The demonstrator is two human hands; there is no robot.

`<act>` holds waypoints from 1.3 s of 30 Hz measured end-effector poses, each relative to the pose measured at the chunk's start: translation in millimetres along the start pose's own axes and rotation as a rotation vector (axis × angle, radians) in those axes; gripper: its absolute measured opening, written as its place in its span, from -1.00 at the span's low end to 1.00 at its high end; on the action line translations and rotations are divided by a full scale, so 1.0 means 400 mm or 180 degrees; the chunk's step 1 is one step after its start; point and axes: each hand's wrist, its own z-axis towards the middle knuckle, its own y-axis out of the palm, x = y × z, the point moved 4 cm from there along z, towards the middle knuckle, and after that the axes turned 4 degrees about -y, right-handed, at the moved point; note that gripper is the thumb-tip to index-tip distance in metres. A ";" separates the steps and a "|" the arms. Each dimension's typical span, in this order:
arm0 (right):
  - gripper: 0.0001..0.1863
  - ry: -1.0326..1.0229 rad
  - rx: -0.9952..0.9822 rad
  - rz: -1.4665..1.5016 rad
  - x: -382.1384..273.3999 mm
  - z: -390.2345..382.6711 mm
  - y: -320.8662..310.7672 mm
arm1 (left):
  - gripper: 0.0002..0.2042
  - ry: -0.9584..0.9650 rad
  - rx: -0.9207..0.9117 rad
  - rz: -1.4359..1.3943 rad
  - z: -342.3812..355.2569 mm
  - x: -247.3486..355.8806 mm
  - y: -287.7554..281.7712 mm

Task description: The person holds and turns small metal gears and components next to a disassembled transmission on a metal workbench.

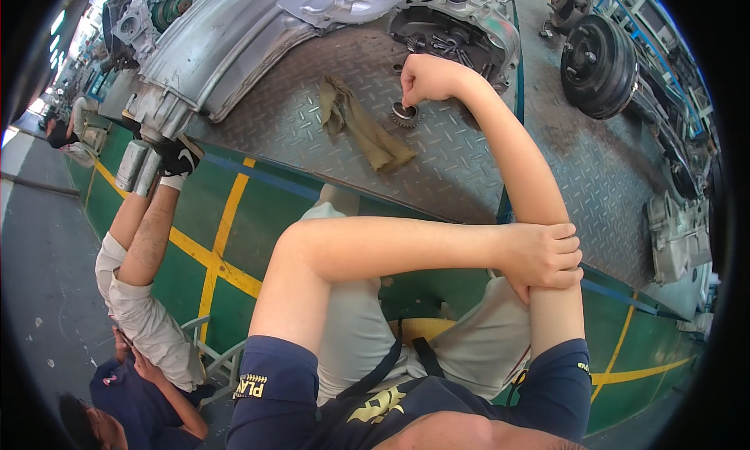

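Note:
My left hand (541, 255) is wrapped around my right forearm (525, 157) just below the elbow. My right hand (434, 79) reaches over the metal bench, its fingers pinched together and pointing down. Their tips meet the upper rim of a small toothed gear ring (404, 120), which rests on the bench. To the left of the ring lies a crumpled olive-brown cloth (361, 130). Beyond my right hand, an open metal housing (494, 36) has several loose gears and shafts (449, 45) in it.
A large grey casing (226, 48) stands on the bench's far left. On the bench to the right are a black drum (598, 66) and a metal casing (678, 239). A person (148, 380) sits at the left, feet up near the bench. Tread-plate bench edge (312, 176) lies before my knees.

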 end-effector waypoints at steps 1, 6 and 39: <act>-0.78 -0.0048 0.0018 0.0070 -0.004 0.000 0.001 | -0.22 -0.0012 0.0007 -0.0007 0.000 0.000 0.000; -0.78 -0.0211 0.0147 0.0093 -0.013 -0.022 0.009 | -0.22 0.0057 -0.0008 -0.0019 0.013 0.002 0.001; -0.94 -0.0579 0.0795 -0.2364 -0.144 -0.057 0.051 | -0.21 0.0109 0.0130 0.0101 0.022 0.018 0.029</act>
